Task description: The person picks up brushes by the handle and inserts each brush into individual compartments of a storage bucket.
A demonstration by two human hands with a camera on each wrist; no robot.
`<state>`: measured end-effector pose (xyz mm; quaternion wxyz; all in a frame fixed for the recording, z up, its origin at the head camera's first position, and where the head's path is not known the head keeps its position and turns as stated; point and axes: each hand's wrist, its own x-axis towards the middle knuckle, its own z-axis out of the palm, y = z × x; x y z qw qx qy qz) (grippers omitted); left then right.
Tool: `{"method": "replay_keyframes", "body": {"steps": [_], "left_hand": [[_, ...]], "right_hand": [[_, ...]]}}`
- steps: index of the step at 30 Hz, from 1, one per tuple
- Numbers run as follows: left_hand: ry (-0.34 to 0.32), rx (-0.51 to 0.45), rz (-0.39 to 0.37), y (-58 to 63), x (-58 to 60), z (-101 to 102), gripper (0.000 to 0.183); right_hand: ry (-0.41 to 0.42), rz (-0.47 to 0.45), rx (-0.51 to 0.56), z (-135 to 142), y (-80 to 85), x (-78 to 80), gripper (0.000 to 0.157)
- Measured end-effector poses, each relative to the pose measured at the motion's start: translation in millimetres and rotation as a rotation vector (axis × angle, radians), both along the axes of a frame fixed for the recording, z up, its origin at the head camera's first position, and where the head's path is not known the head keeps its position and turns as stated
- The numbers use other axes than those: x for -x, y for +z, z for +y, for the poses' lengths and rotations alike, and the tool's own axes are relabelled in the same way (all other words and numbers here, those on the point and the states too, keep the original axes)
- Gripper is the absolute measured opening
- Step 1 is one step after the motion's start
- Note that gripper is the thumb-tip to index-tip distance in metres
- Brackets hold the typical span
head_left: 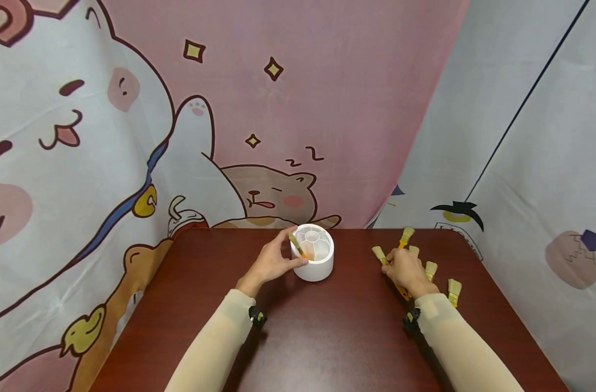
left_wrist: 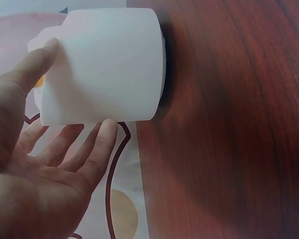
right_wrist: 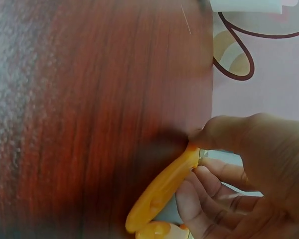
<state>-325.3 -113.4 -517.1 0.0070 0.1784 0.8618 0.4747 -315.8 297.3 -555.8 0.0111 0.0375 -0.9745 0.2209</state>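
Observation:
A white round cup (head_left: 313,270) with a divided insert stands near the back edge of the table. One paintbrush (head_left: 296,243), bristles up, leans in it. My left hand (head_left: 270,262) grips the cup from the left, thumb on the near wall and fingers at the far side, as the left wrist view shows. Farther right, my right hand (head_left: 407,268) pinches a flat paintbrush (head_left: 379,255) with a yellow handle (right_wrist: 162,191). Its bristles are hidden in the right wrist view. A second yellow handle (right_wrist: 159,230) lies just below.
Several more flat brushes lie around the right hand, one brush (head_left: 407,235) behind it and another brush (head_left: 454,292) farthest right. The dark red wooden table (head_left: 327,337) ends at a cartoon-printed cloth (head_left: 327,109) behind.

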Motion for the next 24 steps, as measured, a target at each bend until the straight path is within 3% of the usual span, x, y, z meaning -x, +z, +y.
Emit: {"method": "replay_keyframes", "body": {"steps": [24], "left_hand": [[-0.002, 0.007, -0.015, -0.3, 1.5, 2.0, 0.103]], "right_hand": [[-0.063, -0.018, 0.107, -1.9, 4.7, -5.9, 0.05]]}}
